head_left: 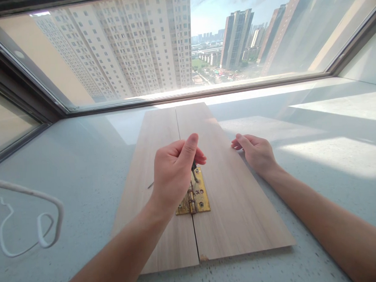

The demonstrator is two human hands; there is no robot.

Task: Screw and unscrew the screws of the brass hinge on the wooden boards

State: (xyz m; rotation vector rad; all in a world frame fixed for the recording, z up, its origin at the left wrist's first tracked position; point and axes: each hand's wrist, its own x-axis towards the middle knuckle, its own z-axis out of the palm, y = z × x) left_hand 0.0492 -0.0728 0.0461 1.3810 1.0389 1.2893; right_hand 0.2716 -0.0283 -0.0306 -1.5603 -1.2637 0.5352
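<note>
My left hand [176,166] is closed around a screwdriver [194,167] over the boards, thumb raised. Most of its dark handle is hidden in the fist. The metal shaft points down at a worn brass hinge [206,200]. This hinge lies across the seam between a left wooden board [167,246] and a right wooden board [238,222], with screws in some of its holes. Left of that hand, a thin dark metal piece [150,185] shows, partly hidden. My right hand [257,152] is at the right board's edge, fingers curled and thumb against them; what they hold, if anything, is hidden.
The boards rest on a pale speckled sill [92,162]. A white cable [50,201] loops at the left. Behind the boards runs a dark window frame [198,92], with tall buildings outside. Sunlit patches fall on the sill at the right.
</note>
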